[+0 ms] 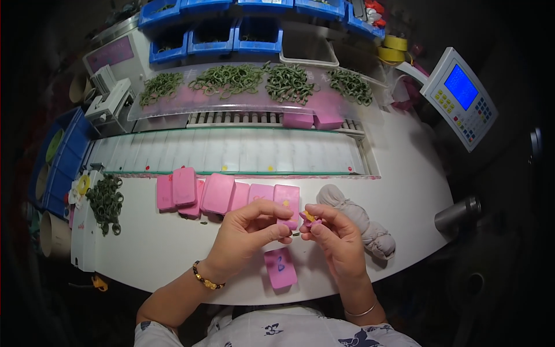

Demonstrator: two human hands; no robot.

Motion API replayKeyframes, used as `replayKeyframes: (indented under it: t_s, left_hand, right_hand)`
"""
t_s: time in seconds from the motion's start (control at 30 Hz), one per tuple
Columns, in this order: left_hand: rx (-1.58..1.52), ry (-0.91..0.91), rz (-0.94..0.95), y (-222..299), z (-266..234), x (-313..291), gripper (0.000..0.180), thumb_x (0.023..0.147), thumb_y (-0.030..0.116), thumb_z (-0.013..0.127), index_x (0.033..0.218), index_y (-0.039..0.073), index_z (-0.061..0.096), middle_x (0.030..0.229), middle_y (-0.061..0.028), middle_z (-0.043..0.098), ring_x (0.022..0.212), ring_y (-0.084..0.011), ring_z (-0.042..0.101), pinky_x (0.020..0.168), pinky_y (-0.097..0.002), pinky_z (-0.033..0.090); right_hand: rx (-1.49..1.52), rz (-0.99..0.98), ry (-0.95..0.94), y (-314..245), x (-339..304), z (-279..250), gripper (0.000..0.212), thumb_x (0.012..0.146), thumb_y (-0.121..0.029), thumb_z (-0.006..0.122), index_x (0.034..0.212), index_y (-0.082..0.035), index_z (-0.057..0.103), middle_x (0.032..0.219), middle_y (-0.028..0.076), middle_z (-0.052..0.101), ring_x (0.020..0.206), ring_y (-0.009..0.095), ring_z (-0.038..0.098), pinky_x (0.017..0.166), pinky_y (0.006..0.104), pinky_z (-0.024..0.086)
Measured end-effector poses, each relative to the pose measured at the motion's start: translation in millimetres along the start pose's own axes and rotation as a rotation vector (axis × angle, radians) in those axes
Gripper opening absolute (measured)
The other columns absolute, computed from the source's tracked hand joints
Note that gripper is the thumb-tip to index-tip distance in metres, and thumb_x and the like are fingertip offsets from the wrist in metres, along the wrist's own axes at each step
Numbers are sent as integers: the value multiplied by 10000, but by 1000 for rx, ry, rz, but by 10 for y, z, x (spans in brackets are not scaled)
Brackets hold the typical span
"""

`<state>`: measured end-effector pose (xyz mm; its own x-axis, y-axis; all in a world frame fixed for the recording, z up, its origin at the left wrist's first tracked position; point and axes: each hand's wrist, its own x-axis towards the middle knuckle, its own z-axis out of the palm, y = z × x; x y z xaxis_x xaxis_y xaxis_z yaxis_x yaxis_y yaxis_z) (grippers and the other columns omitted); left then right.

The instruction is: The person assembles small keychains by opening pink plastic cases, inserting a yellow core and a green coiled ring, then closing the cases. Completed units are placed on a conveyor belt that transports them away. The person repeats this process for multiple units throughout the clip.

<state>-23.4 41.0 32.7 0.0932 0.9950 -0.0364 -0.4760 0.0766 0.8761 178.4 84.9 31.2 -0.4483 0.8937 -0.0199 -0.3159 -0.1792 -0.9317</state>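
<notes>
A small pink moulded part with a yellow spot [309, 217] is pinched between the thumb and fingertips of the right hand [338, 240], just above the near edge of the white curved desk [162, 243]. The left hand [248, 231] is curled narrow beside it, fingertips brought up to the same small part; whether a separate piece is gripped in it cannot be told. A gold-and-dark beaded bracelet [206, 280] is worn on the left wrist. Directly below the hands a single flat pink rectangular block with a blue mark [280, 267] lies apart from the others. Behind the hands a row of flat pink rectangular blocks [222, 194] is laid out, some overlapping, apparently still awaiting handling. Right of that row a bundled grey cloth [361, 222] rests against the right hand's side. Left of the row a loose heap of dark green rubber rings [106, 201] is seen. Beyond the row runs a white conveyor belt [231, 151], empty of parts, and behind it a clear shelf carrying four further piles of green rings [254, 81], with two pink blocks [312, 120] beneath its right end. Judged from the layout, work appears early: one block separated, many remaining.
</notes>
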Motion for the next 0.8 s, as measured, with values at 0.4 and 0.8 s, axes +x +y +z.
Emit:
replayKeyframes:
  t_s: [0.4, 0.8]
  left_hand:
    - [116, 65, 169, -91, 80, -14, 316, 875, -107, 688, 1170, -38, 599, 1109, -95, 599, 1010, -163, 665, 894, -309, 590]
    - [282, -45, 396, -189, 26, -14, 277, 888, -77, 685, 1148, -21, 608, 1157, -116, 661, 1072, -177, 671, 935, -310, 577]
  right_hand:
    - [-312, -182, -2, -36, -44, 90, 257, 908, 57, 672, 1165, 45, 678, 1050, 82, 603, 885, 127, 655, 783, 248, 574]
    - [-55, -165, 31, 100, -88, 136, 314, 886, 75, 699, 1182, 31, 606, 1060, 79, 646, 942, 133, 663, 844, 258, 564]
